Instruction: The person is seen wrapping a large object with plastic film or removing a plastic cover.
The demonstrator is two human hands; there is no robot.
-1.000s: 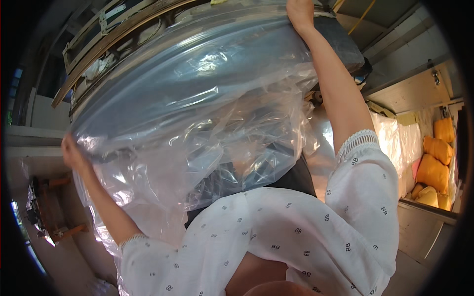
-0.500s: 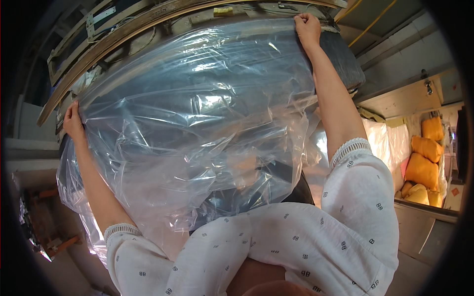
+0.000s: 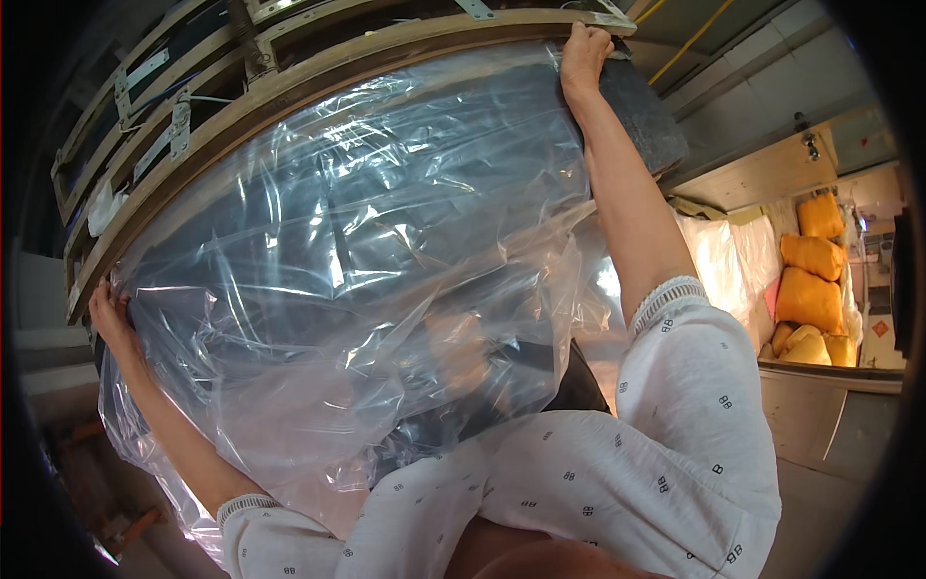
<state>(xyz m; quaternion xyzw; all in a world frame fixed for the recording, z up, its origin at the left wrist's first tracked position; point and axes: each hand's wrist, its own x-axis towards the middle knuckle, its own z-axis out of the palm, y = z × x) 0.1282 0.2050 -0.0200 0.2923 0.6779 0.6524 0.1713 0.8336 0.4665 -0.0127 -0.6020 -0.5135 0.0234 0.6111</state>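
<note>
A large clear plastic sheet [image 3: 338,241] is spread before me over a dark surface, wrinkled and shiny, its near part hanging in loose folds toward my body. At its far left corner my left hand [image 3: 113,309] grips the edge, close under a wooden bar. My right hand [image 3: 585,58] pinches the far right corner with closed fingers, near the bar's right end. The far edge of the sheet runs between both hands along the wooden bar [image 3: 299,89]. Some of the left fingertips are hidden by the sheet and bar.
Wooden slats with metal brackets [image 3: 180,125] form a frame beyond the bar. At right, orange bundles [image 3: 810,289] lie past a low partition, beside pale plastic-covered material [image 3: 728,261]. A yellow cord [image 3: 690,43] runs at the upper right. Reddish-brown equipment [image 3: 82,482] stands at lower left.
The wooden frame now sits lower and closer in view, covering the strip beyond the sheet's far edge. My left hand has moved down and left; my right hand has shifted slightly left.
</note>
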